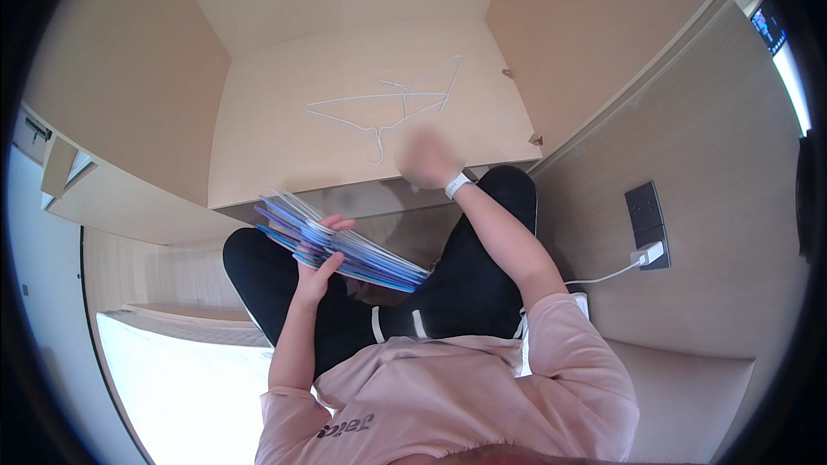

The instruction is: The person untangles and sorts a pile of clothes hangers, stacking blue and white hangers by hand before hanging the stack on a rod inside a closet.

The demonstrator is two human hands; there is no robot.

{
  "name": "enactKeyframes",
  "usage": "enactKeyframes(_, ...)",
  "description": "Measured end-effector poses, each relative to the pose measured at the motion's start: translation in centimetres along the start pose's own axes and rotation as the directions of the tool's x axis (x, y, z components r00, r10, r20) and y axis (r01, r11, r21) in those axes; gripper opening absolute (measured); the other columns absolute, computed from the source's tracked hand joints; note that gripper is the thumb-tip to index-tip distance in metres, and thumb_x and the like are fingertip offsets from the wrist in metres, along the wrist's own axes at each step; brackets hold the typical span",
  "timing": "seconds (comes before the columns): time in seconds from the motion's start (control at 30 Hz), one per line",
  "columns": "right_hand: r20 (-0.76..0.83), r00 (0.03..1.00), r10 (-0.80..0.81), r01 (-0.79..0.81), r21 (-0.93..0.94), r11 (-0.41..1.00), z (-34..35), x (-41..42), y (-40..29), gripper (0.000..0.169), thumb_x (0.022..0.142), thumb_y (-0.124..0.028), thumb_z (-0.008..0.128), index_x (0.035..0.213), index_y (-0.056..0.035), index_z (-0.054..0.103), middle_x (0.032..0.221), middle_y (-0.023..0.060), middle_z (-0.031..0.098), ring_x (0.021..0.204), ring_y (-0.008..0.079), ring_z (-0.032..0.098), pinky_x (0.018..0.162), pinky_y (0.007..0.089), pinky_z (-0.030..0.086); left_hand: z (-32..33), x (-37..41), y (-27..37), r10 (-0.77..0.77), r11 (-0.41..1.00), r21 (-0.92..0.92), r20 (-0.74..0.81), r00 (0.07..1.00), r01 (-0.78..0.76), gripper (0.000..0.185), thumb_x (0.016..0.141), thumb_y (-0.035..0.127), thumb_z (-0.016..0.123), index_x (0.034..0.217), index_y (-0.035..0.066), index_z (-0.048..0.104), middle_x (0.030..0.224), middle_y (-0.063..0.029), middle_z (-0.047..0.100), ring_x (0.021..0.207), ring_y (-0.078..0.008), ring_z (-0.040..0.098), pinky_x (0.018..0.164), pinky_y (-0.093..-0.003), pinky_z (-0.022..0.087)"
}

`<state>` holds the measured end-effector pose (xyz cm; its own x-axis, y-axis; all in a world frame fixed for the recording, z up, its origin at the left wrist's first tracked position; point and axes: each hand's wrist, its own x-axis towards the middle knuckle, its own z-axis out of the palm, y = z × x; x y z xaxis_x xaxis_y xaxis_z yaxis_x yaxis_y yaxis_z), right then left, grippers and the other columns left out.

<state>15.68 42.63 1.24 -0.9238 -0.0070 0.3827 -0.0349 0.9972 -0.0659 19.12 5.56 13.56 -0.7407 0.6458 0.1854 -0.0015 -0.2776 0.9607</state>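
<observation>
My left hand [323, 258] grips a stack of clothes hangers [362, 255] in blue, purple, teal and white, held slantwise above my lap. Two thin white hangers [345, 99] lie partly across each other on the pale wooden shelf [258, 142] of an open cabinet in front of me. My right hand [429, 158], blurred, is over the shelf's front edge, just below and to the right of the lying hangers. Whether its fingers hold anything cannot be made out. A white band is around the right wrist.
Cabinet side walls [148, 77] rise left and right of the shelf, with small metal fittings [535, 139] at the right. A white charger [648, 253] with its cable sits in a dark wall socket [644, 206] at the right. My bent knees are below the shelf's edge.
</observation>
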Motion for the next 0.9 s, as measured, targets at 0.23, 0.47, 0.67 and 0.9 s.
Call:
enactKeyframes(0.23, 0.271, 0.962, 0.018, 0.012, -0.109, 0.994, 4.2, -0.8, 0.2, 0.026, 0.093, -0.028, 0.059, 0.092, -0.006, 0.073, 0.1, 0.0179, 0.069, 0.092, 0.0349, 0.065, 0.081, 0.0506, 0.051, 1.7, 0.9, -0.1, -0.005, 1.0, 0.028, 0.174, 0.985, 0.0, 0.059, 0.09, 0.018, 0.071, 0.142, -0.003, 0.052, 0.13, -0.0184, 0.067, 0.12, -0.0239, 0.062, 0.106, -0.039, 0.046)
enactKeyframes(0.47, 0.245, 0.941, 0.232, -0.224, -0.06, 0.973, 3.8, -2.6, 1.6, 0.029, 0.093, -0.033, 0.06, 0.092, -0.0083, 0.075, 0.099, 0.016, 0.071, 0.094, 0.0343, 0.066, 0.083, 0.0518, 0.05, 3.3, 0.5, 0.2, -0.013, 1.0, 0.028, 0.147, 0.989, 0.009, 0.068, 0.087, 0.033, 0.072, 0.139, -0.007, 0.052, 0.122, -0.0195, 0.07, 0.115, -0.0261, 0.064, 0.106, -0.0405, 0.046)
enactKeyframes(0.67, -0.08, 0.96, 0.268, -0.277, -0.131, 0.952, -1.2, -4.1, 1.0, 0.027, 0.094, -0.027, 0.058, 0.105, -0.0048, 0.069, 0.102, 0.0158, 0.068, 0.093, 0.0322, 0.064, 0.085, 0.0466, 0.05, 2.5, 0.1, 0.3, -0.015, 1.0, -0.023, 0.081, 0.997, 0.017, 0.068, 0.086, 0.03, 0.072, 0.139, -0.007, 0.052, 0.121, -0.019, 0.069, 0.115, -0.0252, 0.064, 0.103, -0.0399, 0.048)
enactKeyframes(0.9, 0.061, 0.886, 0.46, -0.423, -0.305, 0.853, -3.2, -5.0, 4.4, 0.029, 0.092, -0.022, 0.058, 0.11, -0.0019, 0.069, 0.111, 0.0212, 0.066, 0.105, 0.0364, 0.061, 0.095, 0.0506, 0.046, 1.7, -0.3, -0.5, 0.04, 0.996, -0.081, 0.009, 0.999, -0.039, 0.076, 0.084, 0.034, 0.074, 0.143, -0.006, 0.049, 0.121, -0.0165, 0.069, 0.113, -0.0238, 0.063, 0.102, -0.0385, 0.047)
